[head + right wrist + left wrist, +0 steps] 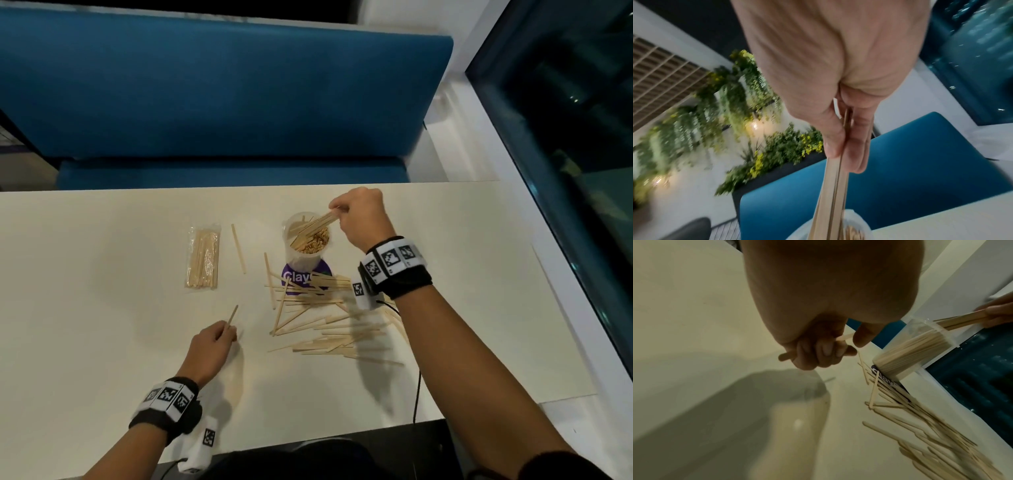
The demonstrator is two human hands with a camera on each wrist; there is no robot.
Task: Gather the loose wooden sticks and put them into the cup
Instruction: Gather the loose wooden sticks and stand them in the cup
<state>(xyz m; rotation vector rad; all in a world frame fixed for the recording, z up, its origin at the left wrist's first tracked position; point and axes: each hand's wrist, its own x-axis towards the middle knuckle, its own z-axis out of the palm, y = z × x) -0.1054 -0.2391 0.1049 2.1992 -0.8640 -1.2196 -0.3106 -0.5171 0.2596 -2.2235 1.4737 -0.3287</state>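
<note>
Now the right hand [364,219] pinches a small bundle [317,222] of sticks between thumb and fingers. The bundle is tilted: its long axis runs from the hand down and to the left, and its lower ends are inside the mouth of the cup [306,240]. The cup stands upright on a purple sticker [294,277], in the far middle of the table [102,308], and many sticks already stand in it.

The left hand [209,353] is curled round one stick [233,316], low over the near part of the table. This stick points away from the person and a little to the right.

The loose pile [329,322] lies near the cup, on its near side, partly over the sticker. Most of its sticks lie left to right, and some cross them at an angle. One more stick [238,248] lies alone to the left of the cup, with its long axis near to far. A clear packet [202,257] of sticks lies further left, also near to far.

The right edge of the table is not far from the pile, and the far edge is just behind the cup, with a blue bench [222,85] beyond it. Wide bare table lies to the left of the left hand.
</note>
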